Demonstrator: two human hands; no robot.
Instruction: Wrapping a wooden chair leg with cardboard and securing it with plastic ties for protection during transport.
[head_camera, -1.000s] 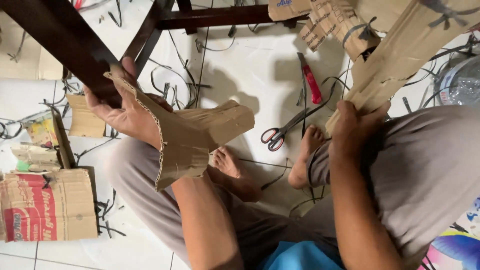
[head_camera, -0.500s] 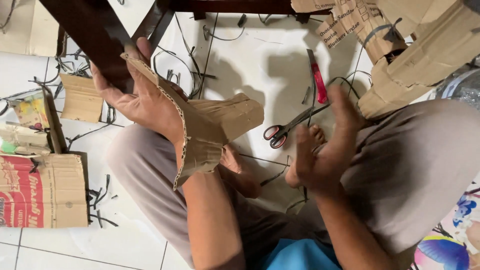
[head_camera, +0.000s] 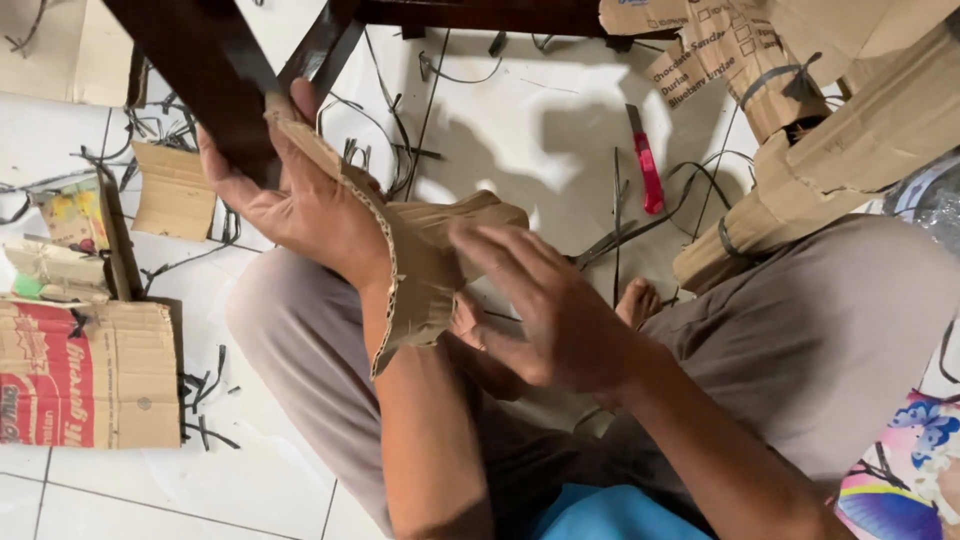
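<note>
On a white tiled floor littered with black strapping, the left hand pins a cardboard piece against the dark wooden leg at eleven o'clock, while the open, empty right hand should press the loose flap flat.

Left hand raised, fingers clamped; right hand open, fingers spread, reaching twd left.
</note>
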